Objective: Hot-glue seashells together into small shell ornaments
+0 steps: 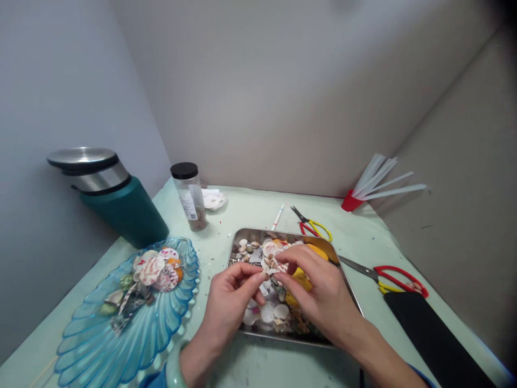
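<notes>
Both hands are pinching one small seashell (271, 271) over the steel tray (343, 280) of shells: left hand (230, 299) and right hand (313, 291) closed on it at fingertips. Blue shell-shaped dish (100, 345) lying left, scissors (383, 276) right, plastic jar (189, 195) and teal bin (117, 199) standing behind on bench (250, 213).

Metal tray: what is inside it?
The metal tray holds many small shells, white, brown and patterned, plus something yellow. The left hand and right hand cover its middle and right side, hiding what lies there.
</notes>
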